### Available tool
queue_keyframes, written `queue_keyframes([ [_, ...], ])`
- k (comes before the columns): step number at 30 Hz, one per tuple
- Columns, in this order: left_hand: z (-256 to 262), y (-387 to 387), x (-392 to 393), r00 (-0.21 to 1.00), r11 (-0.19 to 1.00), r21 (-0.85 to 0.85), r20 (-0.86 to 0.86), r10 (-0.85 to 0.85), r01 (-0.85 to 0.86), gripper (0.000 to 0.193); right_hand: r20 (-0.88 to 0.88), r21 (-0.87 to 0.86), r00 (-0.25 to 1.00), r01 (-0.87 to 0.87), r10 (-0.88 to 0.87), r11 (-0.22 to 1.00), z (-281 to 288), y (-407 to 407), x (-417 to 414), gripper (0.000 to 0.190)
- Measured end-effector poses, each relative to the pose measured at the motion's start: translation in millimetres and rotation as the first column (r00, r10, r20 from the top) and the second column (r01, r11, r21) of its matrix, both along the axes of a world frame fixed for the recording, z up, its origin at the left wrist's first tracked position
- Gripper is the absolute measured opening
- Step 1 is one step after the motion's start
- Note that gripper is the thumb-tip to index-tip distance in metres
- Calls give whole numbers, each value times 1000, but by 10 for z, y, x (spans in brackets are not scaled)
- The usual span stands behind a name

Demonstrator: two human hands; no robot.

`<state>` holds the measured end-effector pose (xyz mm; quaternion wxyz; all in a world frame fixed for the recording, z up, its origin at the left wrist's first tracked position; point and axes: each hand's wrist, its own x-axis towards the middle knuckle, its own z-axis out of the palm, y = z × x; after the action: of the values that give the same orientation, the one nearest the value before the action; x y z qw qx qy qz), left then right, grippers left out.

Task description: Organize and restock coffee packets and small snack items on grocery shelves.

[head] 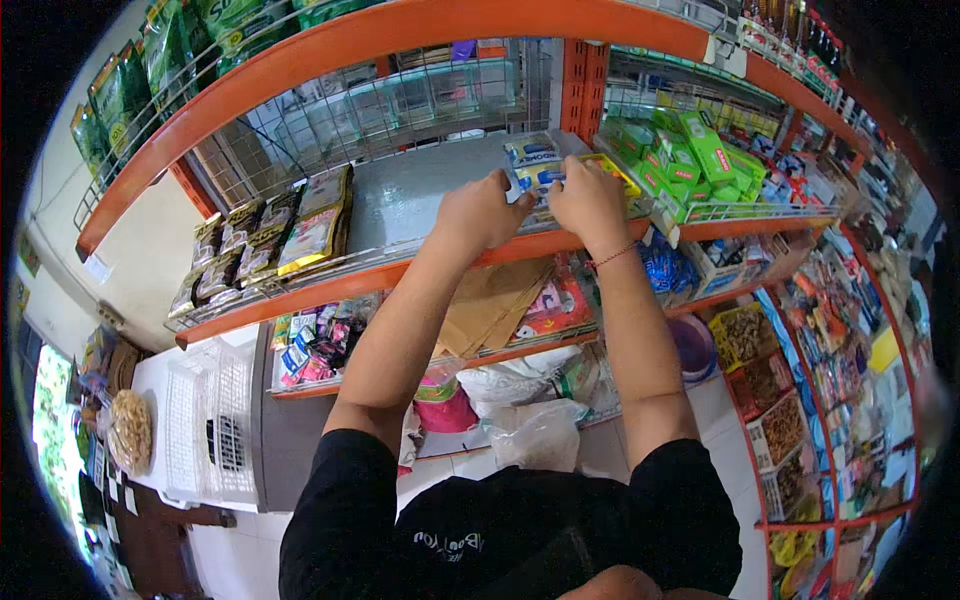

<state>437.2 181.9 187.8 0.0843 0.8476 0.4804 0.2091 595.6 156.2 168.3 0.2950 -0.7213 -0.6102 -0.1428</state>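
Blue-and-white Indomilk sachets (534, 161) stand in a group on the grey metal shelf (409, 187), near an orange upright. My left hand (480, 210) is at their left side, thumb and forefinger apart, with nothing visible between them. On the other side, my right hand (592, 199) reaches over the sachets' right edge. Its fingertips and thumb are at the packs, but whether they grip one cannot be told. A yellow package (611, 171) is partly hidden behind the right hand.
Brown and gold sachets (259, 232) stand at the shelf's left, beside larger yellow-edged packs (315, 221). Green boxes (694, 154) crowd the right bay. A wire lip and orange beam (367, 285) edge the shelf; another orange beam (420, 26) crosses above.
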Motion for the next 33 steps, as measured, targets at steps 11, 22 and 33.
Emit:
queue_keyframes([
  [11,-1,421,655,800,960,-68,-537,-266,273,49,-76,-20,982,-177,175,984,-150,-28,249,24],
  [22,-38,483,514,928,955,-201,345,-140,219,63,-273,-92,936,-254,221,963,-31,7,207,44],
  [33,35,455,-287,977,992,-102,190,96,-78,63,-404,-172,863,-396,302,902,94,187,-565,55],
])
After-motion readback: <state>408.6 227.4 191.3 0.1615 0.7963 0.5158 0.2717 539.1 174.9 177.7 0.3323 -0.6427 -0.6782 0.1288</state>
